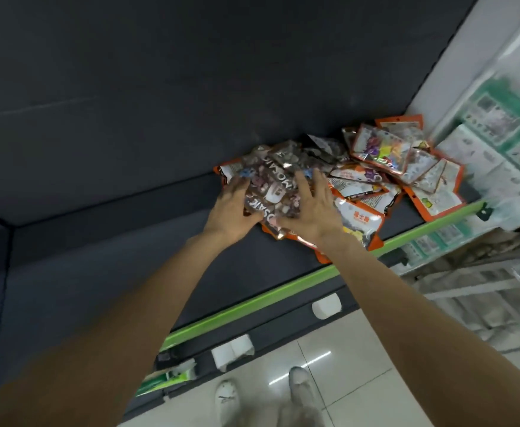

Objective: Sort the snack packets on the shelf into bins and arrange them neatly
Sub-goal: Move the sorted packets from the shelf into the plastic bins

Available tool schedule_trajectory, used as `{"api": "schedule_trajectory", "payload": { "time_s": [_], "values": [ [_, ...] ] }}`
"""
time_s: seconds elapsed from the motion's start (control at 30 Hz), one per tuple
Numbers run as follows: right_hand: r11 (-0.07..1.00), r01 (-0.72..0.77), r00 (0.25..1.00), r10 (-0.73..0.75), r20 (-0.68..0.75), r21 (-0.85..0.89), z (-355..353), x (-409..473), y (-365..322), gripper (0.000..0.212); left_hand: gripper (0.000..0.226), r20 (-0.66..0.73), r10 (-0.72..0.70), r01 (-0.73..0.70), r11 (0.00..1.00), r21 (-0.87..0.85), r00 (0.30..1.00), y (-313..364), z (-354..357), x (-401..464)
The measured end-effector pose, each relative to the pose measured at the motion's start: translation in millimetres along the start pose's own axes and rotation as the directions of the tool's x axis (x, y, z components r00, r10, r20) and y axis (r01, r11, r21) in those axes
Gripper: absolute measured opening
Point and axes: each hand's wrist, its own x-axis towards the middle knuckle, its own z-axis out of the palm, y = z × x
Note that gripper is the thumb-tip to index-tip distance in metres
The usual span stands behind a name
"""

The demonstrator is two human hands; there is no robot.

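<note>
Shop aisle, dark shelf (pixel 252 272) with green price rail (pixel 252 303) (tags clipped), snack packets (pixel 391 155)

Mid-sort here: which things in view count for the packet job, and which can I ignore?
Job:
brown packets, between the left hand and right hand
orange-edged packets, heaped to the right
dark shelf under them

Ignore:
green shelf edge strip
white price tags
green-and-white packs at right
floor tiles

No bin shows.
</note>
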Motion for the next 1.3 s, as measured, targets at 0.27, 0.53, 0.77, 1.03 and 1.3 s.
{"api": "schedule_trajectory", "payload": {
  "time_s": [0.27, 0.53, 0.77, 1.03, 1.3],
  "values": [
    [0.942, 0.317, 0.948, -0.311, 0.069, -0.106, -4, 6, 12, 0.093, 0.072, -0.245, -0.328, 0.151, 0.826, -0.544, 0.913, 6, 24, -11],
    [0.830, 0.550, 0.832, -0.535, 0.146, -0.088, -16, 20, 10, 0.098, 0.090, -0.241, -0.820, 0.445, 0.501, -0.743, 0.520, 18, 22, -10],
    [0.834, 0.551, 0.808, -0.544, 0.227, 0.035, -16, 27, 10, 0.091, 0.072, -0.179, -0.843, 0.481, 0.449, -0.753, 0.507, 18, 13, -11],
    [0.822, 0.560, 0.788, -0.567, 0.238, 0.104, -12, 33, -12, 0.083, 0.030, -0.334, -0.737, 0.309, 0.586, -0.749, 0.588, 17, -3, -56],
    [0.740, 0.650, 0.718, -0.672, 0.181, 0.171, -6, 13, -38, 0.076, 0.013, -0.319, -0.738, 0.107, 0.467, -0.878, 0.595, 40, -35, -79]
  ]
}}
